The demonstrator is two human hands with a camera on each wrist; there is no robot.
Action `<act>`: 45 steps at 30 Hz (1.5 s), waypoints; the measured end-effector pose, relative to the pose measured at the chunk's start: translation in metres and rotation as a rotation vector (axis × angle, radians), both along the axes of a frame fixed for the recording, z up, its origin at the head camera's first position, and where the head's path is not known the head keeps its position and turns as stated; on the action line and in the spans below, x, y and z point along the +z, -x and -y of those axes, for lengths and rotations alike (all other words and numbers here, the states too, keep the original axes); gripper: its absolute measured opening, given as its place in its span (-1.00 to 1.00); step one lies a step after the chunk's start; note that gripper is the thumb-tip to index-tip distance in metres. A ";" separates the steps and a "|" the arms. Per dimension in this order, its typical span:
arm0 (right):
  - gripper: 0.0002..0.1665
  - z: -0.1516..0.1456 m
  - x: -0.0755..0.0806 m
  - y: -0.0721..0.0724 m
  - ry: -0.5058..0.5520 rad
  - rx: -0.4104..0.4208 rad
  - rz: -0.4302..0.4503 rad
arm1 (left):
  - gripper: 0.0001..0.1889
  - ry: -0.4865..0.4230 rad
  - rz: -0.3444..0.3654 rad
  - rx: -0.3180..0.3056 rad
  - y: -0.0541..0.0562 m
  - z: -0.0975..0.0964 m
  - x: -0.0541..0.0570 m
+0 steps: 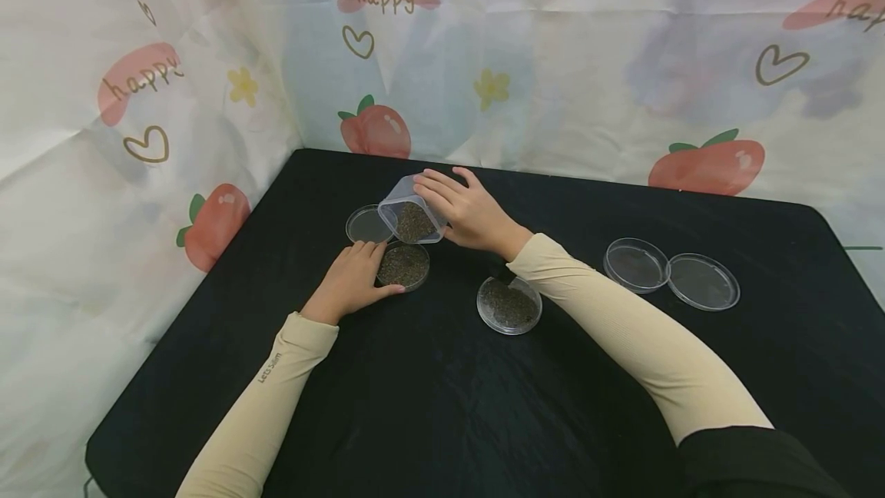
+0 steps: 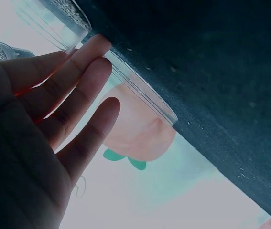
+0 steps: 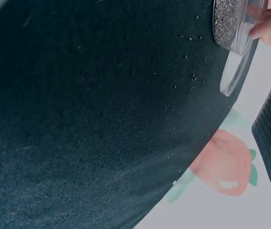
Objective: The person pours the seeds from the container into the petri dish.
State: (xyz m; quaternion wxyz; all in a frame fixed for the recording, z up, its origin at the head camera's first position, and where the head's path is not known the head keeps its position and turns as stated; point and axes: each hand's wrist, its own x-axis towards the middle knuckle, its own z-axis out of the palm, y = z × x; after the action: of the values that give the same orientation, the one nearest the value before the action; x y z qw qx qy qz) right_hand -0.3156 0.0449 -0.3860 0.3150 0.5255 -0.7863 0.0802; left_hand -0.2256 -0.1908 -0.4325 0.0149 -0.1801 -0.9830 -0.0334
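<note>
My right hand (image 1: 470, 210) grips the tilted tub (image 1: 399, 190) near the dish (image 1: 428, 263) — clasped between my left hand's (image 1: 353, 279) thumb and fingers. I seem to be mid-pour; next calls for a gentle wrist — tipping or righting.

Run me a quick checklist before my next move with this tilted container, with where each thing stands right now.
1. Left hand on the near-full dish: ok, fingers and thumb hold its rim.
2. Right hand on the container: ok, gripping it.
3. Granules in the container: ok, a pile shows inside.
4. Container mouth clear of the dish's rim: cannot tell; they meet in the head view, but any gap is unclear.
5. Black cloth free of spills: not ok, loose grains show in the right wrist view.
</note>
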 end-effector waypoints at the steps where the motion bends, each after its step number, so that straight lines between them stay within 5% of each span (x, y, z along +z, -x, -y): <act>1: -0.08 0.000 0.000 0.000 0.001 0.001 0.000 | -0.06 0.002 0.001 0.000 0.000 0.000 0.000; 12: -0.01 -0.002 0.001 0.001 0.040 -0.034 0.069 | -0.06 0.011 0.001 0.003 0.000 0.000 0.000; 33: 0.11 -0.033 0.008 0.008 0.289 -0.241 0.674 | -0.06 -0.004 -0.004 0.004 -0.002 -0.001 0.001; 45: 0.08 -0.092 -0.001 0.017 0.428 -0.319 0.828 | -0.07 -0.009 -0.019 -0.009 -0.004 -0.001 0.002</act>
State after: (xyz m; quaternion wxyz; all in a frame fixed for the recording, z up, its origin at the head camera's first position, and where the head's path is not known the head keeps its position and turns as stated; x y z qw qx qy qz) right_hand -0.3329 0.1374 -0.3869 0.0855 0.2462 -0.8819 0.3929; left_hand -0.2219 -0.1902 -0.4308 0.0250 -0.1846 -0.9818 -0.0360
